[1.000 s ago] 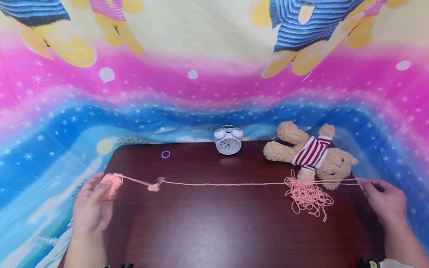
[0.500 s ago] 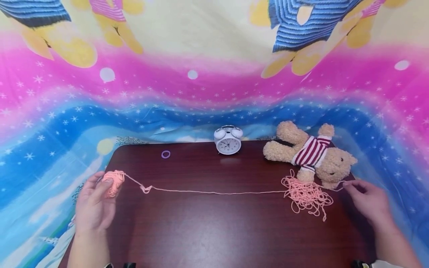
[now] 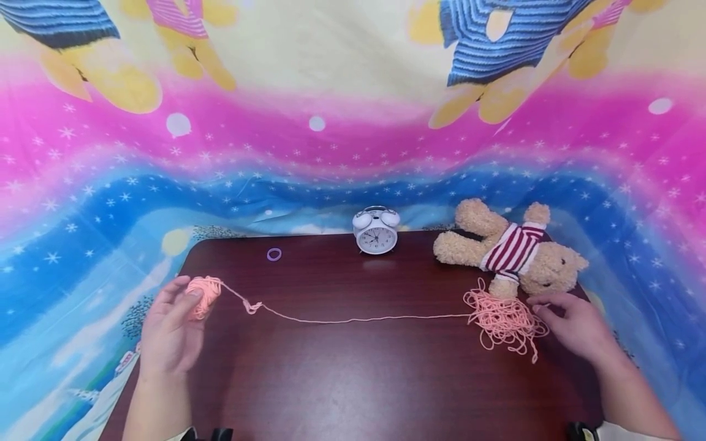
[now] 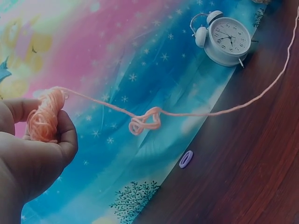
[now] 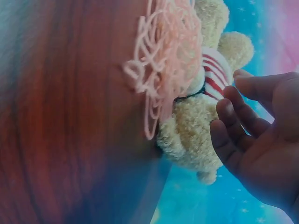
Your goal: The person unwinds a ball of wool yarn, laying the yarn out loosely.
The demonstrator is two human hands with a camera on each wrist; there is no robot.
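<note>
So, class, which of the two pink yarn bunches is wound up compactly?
The ball gripped in the left hand; the other, the tangle beside the teddy bear, spreads in loose loops on the table.

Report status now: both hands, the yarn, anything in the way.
Left hand holds wound yarn. Right hand at loose yarn pile, no grip seen. Tangle in connecting strand, near wound yarn. Teddy bear lies close against pile.
</note>
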